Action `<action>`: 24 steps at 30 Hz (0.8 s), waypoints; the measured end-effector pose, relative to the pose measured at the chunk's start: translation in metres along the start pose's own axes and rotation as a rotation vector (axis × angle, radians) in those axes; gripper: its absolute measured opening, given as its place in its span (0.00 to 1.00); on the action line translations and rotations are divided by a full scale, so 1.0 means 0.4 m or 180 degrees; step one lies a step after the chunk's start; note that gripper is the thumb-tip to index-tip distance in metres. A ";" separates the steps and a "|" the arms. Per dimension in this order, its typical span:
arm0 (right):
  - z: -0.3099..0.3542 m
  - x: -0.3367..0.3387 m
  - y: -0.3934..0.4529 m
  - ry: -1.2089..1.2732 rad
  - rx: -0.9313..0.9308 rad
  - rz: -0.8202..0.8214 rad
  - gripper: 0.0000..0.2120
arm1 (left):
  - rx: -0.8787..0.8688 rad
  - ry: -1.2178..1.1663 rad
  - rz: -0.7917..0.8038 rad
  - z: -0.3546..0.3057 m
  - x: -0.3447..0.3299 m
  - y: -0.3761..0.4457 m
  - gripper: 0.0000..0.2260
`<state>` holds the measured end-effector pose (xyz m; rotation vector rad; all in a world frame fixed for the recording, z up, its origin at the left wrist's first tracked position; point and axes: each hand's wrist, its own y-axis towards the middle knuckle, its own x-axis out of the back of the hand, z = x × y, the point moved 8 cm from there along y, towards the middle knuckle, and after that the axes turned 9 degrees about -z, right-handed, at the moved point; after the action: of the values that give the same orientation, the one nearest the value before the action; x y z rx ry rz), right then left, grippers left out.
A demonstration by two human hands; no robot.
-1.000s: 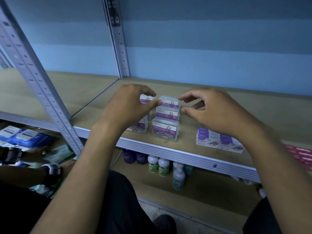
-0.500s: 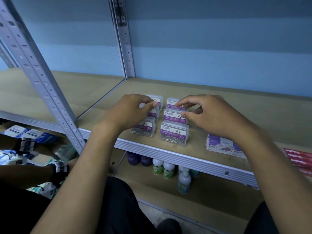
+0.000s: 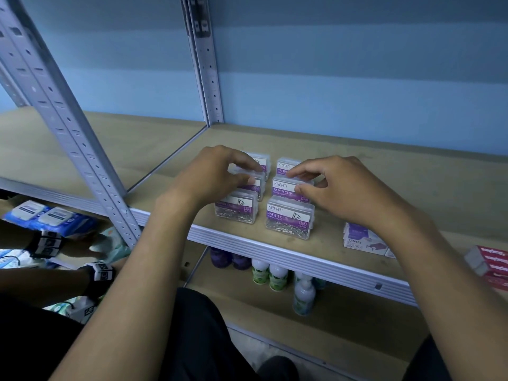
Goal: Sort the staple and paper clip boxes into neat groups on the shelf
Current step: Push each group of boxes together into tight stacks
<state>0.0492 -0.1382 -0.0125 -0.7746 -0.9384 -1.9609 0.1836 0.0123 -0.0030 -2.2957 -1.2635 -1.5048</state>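
Six clear paper clip boxes (image 3: 290, 217) stand in two rows at the centre of the frame, near the shelf (image 3: 275, 248) lip. The left hand (image 3: 211, 174) pinches the middle box of the left row between thumb and curled fingers; the right hand (image 3: 338, 188) pinches the middle box (image 3: 286, 188) of the right row likewise. A hard nudge towards the person could, I reckon, push a front box over the edge. The staple boxes (image 3: 362, 240) at lower right sit apart.
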 end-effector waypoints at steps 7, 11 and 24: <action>0.001 -0.003 0.004 -0.0065 0.0007 -0.0085 0.13 | -0.0225 -0.0121 0.0052 -0.013 -0.004 0.000 0.11; 0.008 0.003 -0.003 -0.0041 0.0004 -0.0047 0.13 | -0.0293 -0.0198 0.0068 -0.016 0.000 -0.005 0.10; 0.031 0.017 -0.036 -0.0036 0.0019 0.0129 0.13 | -0.0365 -0.0203 0.0052 -0.029 0.022 -0.048 0.10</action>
<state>0.0356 -0.1251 -0.0051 -0.7961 -0.9279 -1.9196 0.1636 0.0241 0.0037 -2.4375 -1.2001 -1.5488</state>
